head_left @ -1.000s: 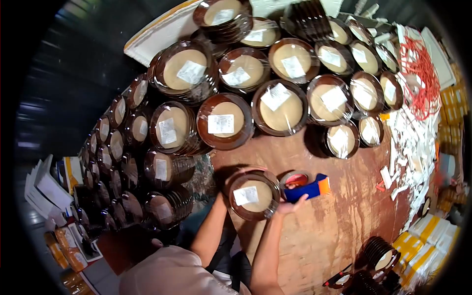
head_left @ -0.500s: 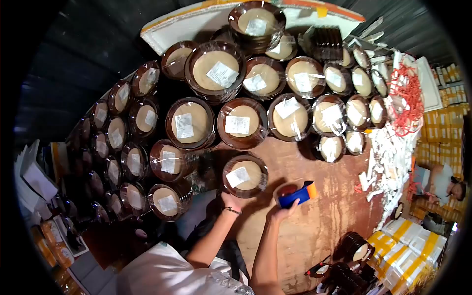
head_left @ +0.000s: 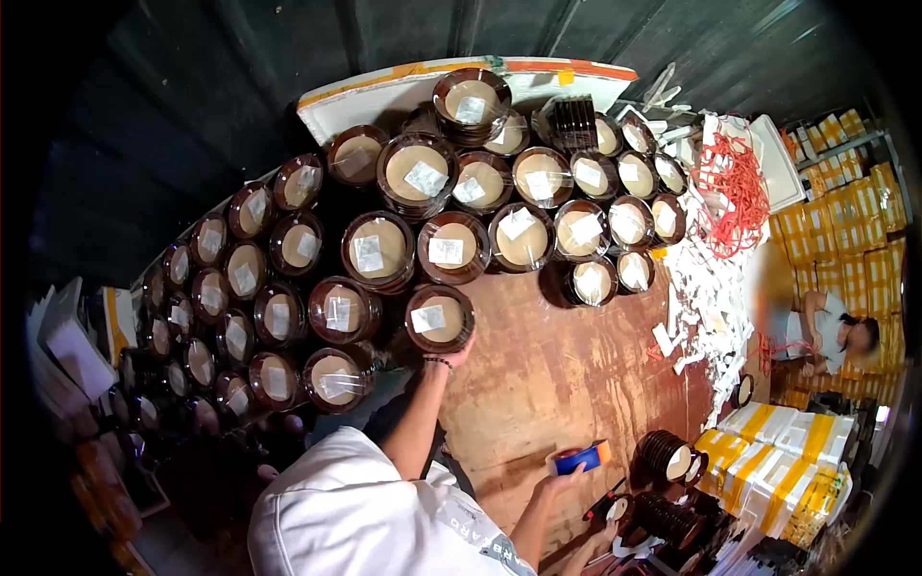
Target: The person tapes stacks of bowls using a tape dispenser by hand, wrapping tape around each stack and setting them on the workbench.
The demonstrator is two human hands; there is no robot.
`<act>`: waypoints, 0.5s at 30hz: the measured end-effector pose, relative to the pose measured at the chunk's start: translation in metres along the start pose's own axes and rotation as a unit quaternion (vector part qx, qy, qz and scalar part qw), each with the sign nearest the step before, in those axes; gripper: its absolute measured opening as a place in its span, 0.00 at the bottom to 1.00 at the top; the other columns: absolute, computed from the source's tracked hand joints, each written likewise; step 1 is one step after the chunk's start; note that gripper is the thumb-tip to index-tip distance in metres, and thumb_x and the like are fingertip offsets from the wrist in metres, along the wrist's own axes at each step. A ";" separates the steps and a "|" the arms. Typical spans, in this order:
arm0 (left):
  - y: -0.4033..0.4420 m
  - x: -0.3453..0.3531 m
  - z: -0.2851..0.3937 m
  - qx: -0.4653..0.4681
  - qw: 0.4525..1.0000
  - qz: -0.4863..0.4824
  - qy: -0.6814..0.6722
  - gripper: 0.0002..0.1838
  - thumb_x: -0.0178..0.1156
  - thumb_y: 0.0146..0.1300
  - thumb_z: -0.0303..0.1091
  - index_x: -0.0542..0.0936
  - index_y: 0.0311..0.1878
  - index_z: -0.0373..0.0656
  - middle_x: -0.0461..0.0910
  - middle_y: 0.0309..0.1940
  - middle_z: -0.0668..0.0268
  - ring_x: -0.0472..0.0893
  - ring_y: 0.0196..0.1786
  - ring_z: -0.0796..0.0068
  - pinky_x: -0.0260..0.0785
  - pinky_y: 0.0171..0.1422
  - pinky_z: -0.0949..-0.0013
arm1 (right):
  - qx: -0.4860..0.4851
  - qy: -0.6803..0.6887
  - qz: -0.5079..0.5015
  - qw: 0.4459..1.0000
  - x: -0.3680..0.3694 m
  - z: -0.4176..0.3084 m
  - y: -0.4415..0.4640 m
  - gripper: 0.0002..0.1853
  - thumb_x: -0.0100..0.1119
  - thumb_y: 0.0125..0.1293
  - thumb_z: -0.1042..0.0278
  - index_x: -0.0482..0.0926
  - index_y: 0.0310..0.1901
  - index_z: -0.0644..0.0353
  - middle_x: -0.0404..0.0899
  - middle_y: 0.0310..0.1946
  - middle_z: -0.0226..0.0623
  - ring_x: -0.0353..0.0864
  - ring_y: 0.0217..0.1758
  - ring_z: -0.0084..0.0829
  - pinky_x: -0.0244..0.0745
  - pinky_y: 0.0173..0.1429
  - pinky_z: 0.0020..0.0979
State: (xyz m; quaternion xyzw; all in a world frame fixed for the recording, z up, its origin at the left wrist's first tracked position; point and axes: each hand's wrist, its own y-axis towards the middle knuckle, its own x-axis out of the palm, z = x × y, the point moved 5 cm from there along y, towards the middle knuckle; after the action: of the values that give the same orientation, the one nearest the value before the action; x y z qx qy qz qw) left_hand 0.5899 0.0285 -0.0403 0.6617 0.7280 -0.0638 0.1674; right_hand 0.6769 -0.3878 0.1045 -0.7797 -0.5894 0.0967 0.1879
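Observation:
In the head view my left hand (head_left: 459, 353) is closed round the underside of a plastic-wrapped stack of brown bowls (head_left: 451, 338). A white label sits on the stack's tan round face. The stack is raised beside the rows of similar wrapped bowls (head_left: 379, 257). Lower right, my right hand (head_left: 557, 480) grips a blue tape dispenser (head_left: 576, 462) with an orange end, held over the brown wooden tabletop (head_left: 538, 384). Part of a reddish-brown roll shows beside the dispenser. My right fingers are partly hidden behind it.
White foam boxes with yellow tape (head_left: 768, 470) stand at the lower right, near loose stacked bowls (head_left: 663, 456). Another person's hand (head_left: 603, 540) reaches in there. White scraps (head_left: 715, 317) and red string (head_left: 730, 197) lie on the right. A second person (head_left: 826, 331) is beyond.
My left hand has moved the wrapped bowl stack left, close to the rows. My right hand has dropped down with the dispenser. The view has shifted, and another person's hand shows at the lower right.

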 end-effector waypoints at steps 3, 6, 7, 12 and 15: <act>-0.005 -0.003 -0.013 0.178 0.970 0.048 0.158 0.25 0.45 0.74 0.50 0.81 0.61 0.46 0.81 0.61 0.63 0.76 0.66 0.54 0.70 0.70 0.40 | 0.000 0.064 0.050 0.997 -0.009 0.005 -0.030 0.21 0.42 0.79 0.48 0.76 0.47 0.57 0.77 0.33 0.30 0.75 0.33 0.27 0.72 0.42 0.30; 0.000 -0.011 -0.046 0.536 0.756 0.049 0.373 0.26 0.43 0.75 0.52 0.79 0.63 0.49 0.82 0.60 0.62 0.79 0.63 0.52 0.77 0.61 0.39 | 0.019 0.052 0.062 0.997 -0.013 0.014 -0.059 0.20 0.45 0.77 0.49 0.76 0.50 0.59 0.78 0.34 0.32 0.77 0.32 0.27 0.73 0.37 0.29; 0.002 -0.009 -0.039 0.524 0.757 0.034 0.389 0.27 0.42 0.75 0.53 0.80 0.63 0.48 0.82 0.59 0.62 0.80 0.61 0.52 0.77 0.60 0.40 | 0.046 0.076 0.041 0.995 -0.021 0.026 -0.061 0.20 0.46 0.76 0.49 0.77 0.49 0.59 0.79 0.32 0.33 0.78 0.31 0.28 0.74 0.35 0.30; 0.010 0.003 -0.007 0.600 0.699 -0.002 0.389 0.28 0.40 0.74 0.47 0.77 0.63 0.36 0.80 0.60 0.53 0.79 0.62 0.46 0.77 0.59 0.40 | 0.100 -0.101 0.017 0.990 -0.074 0.045 -0.097 0.20 0.53 0.74 0.50 0.80 0.43 0.62 0.82 0.28 0.33 0.81 0.28 0.27 0.78 0.36 0.31; 0.004 0.042 0.033 0.527 0.689 -0.076 0.493 0.33 0.42 0.71 0.52 0.72 0.68 0.35 0.76 0.64 0.50 0.74 0.66 0.41 0.73 0.64 0.38 | 0.066 -0.069 0.096 0.991 -0.099 0.052 -0.122 0.20 0.56 0.73 0.49 0.81 0.42 0.61 0.82 0.29 0.32 0.82 0.29 0.27 0.78 0.37 0.30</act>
State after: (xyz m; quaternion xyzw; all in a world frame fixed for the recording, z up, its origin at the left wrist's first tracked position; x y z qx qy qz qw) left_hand 0.5967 0.0576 -0.0847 0.5202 0.6003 -0.1138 -0.5968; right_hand 0.5217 -0.4444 0.0993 -0.8101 -0.5157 0.2065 0.1872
